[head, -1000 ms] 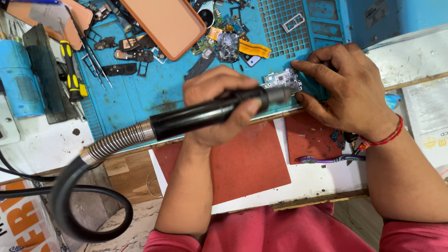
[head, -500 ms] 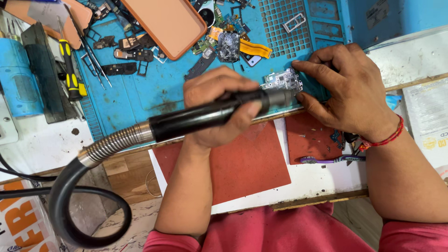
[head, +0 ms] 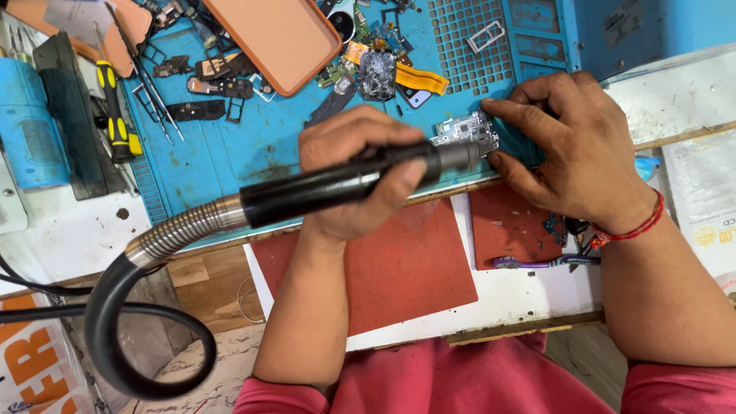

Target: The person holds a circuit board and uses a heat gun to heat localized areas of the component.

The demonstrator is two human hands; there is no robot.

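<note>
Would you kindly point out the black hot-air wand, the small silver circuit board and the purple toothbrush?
black hot-air wand (head: 337,184), head view, middle of its barrel.
small silver circuit board (head: 464,129), head view, its top face.
purple toothbrush (head: 529,263), head view, its handle.

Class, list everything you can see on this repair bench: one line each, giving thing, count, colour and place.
hot-air handpiece: one, black, metal hose, across the mat
circuit board: one, silver, at the nozzle tip
work mat: one, blue, bench top
phone case: one, orange, top centre
screwdriver: one, yellow and black, left
red pads: two, near bench edge
toothbrush: one, purple, right pad
left hand: grips the handpiece
right hand: presses on the board, red thread at wrist
</note>
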